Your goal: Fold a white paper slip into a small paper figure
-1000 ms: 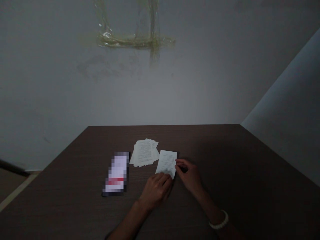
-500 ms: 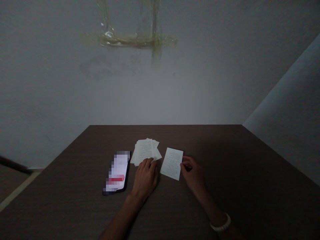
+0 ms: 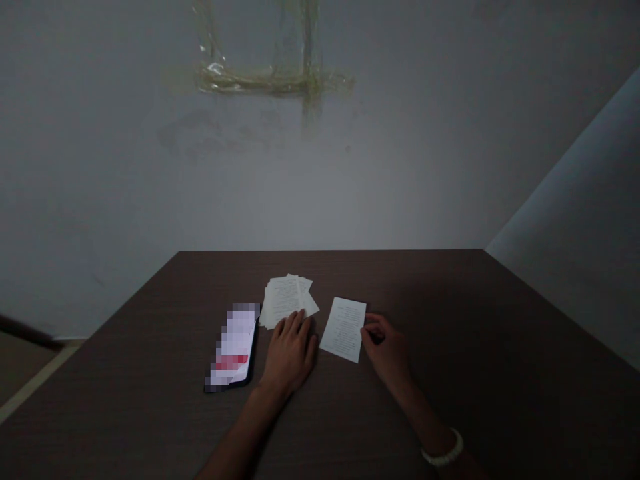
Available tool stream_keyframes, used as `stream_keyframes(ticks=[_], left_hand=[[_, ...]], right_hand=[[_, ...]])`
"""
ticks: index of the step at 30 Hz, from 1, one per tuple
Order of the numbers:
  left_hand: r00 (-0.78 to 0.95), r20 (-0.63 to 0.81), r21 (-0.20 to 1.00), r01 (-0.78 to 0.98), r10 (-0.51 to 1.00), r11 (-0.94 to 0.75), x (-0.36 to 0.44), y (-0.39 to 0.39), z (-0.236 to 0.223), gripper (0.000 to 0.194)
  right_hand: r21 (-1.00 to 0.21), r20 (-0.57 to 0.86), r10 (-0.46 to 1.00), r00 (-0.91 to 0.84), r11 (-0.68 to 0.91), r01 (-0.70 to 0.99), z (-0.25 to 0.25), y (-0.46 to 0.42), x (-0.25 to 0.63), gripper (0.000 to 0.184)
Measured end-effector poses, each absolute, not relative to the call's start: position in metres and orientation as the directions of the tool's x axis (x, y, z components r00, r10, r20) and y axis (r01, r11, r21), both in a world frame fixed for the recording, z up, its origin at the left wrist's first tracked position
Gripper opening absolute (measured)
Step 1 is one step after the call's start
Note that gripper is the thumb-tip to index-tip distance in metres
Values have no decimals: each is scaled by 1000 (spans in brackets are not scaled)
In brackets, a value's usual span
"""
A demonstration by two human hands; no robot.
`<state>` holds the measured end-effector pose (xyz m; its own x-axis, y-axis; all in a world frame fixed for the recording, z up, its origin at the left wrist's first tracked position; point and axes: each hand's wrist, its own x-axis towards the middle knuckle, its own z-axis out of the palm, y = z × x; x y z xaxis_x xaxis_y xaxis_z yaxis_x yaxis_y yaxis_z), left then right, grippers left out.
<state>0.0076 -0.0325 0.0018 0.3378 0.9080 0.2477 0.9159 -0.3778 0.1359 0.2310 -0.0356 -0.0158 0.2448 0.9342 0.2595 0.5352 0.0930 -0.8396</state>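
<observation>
1. 2 hands stay at lower middle of the frame, above the dark wooden table [image 3: 400, 287].
2. The left hand [image 3: 289, 353] lies open and flat, its fingers touching the lower edge of the paper stack [image 3: 286, 300], gripping nothing.
3. The right hand [image 3: 386, 347] is half closed at the right edge of the single sheet [image 3: 344, 330]; I cannot tell if it holds the sheet.
4. A phone [image 3: 233, 347] lies left of the stack.

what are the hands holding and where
Left hand rests on the paper stack's near edge, no grip. Right hand is at the sheet's right edge; a pinch can't be told.
</observation>
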Motion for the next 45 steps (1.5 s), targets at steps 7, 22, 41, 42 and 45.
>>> stream_keyframes(ticks=[7,22,41,42,45], left_hand=[[334,244,125,920,911,-371,4,-26,-3,44],[397,404,251,818,824,-518,3,-24,0,26],[202,144,859,461,969,-224,10,-24,18,23],[186,130,871,447,974,-202,10,-24,17,22],[155,94,903,402,983,-149,11,-23,16,19]], right_hand=[[-846,256,935,246,93,526,-13,-36,231,25],[-873,256,941,220,128,471,-13,-33,233,25],[-935,188,973,136,135,327,-8,-35,232,19],[-935,186,974,126,136,328,-8,-35,232,19],[-938,183,978,101,143,317,-8,-35,231,19]])
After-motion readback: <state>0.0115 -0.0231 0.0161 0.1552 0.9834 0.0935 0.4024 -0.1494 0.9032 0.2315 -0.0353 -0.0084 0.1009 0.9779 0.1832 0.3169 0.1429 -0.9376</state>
